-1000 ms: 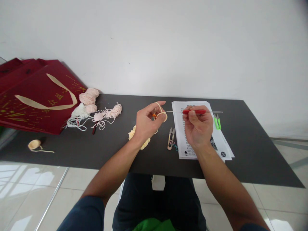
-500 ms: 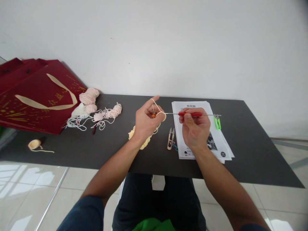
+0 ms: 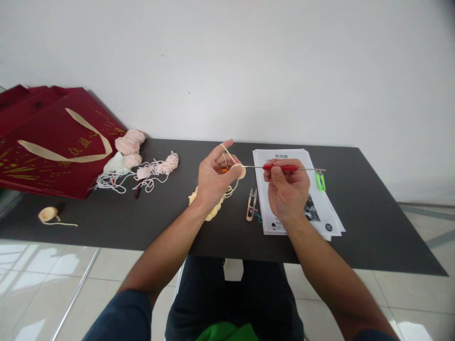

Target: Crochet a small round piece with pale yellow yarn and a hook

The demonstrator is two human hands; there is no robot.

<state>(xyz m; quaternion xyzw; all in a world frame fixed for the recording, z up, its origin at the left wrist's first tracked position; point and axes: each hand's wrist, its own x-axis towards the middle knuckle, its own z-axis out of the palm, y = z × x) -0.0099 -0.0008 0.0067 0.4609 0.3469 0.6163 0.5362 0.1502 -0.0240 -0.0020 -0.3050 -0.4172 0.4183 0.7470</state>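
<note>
Yarn (image 3: 229, 155) goes up over the raised finger of my left hand (image 3: 214, 177) in a thin, straight line. I think the finger is up so the yarn is tight and does not flop. My left thumb and fingers pinch a little cream piece (image 3: 241, 172), likely so it can't twist. That piece is up above the table (image 3: 373, 227), between my hands.

My right hand (image 3: 286, 189) holds a red-handled tool (image 3: 289, 168) by its fat middle, with my thumb pressed on it. The metal ends are skinny, so the handle must be nicer to grip. One end points at the cream piece, but I cannot tell if its tip is in a loop.

The yellow ball (image 3: 214, 211) sits by my left wrist, maybe so yarn comes up easily. Small snips (image 3: 250, 213) lie next to the papers (image 3: 265, 203), close for grabbing, I guess. Pink yarn (image 3: 130, 140) is well apart, near the red bags (image 3: 53, 128), perhaps so nothing gets tangled.
</note>
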